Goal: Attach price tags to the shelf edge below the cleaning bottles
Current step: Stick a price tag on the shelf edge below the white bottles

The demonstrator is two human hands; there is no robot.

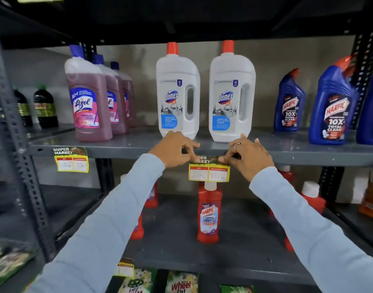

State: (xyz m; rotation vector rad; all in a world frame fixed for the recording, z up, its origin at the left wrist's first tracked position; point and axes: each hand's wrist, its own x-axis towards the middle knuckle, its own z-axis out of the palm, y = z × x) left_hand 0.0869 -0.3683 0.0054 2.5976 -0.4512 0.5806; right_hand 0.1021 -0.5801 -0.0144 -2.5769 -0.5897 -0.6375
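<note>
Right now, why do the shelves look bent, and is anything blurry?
Head view: the wide-angle lens bows the shelf edge and the left upright; corners go soft and dark; handwriting on the price tag under both hands is too blurred to read.

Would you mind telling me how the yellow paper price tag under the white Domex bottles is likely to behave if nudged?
The yellow paper price tag looks thin and light, so it would probably flex. Its lower part hangs free below the grey shelf edge, so a nudge there likely swings it. The left hand and right hand pinch its top corners, probably steadying it.
</note>
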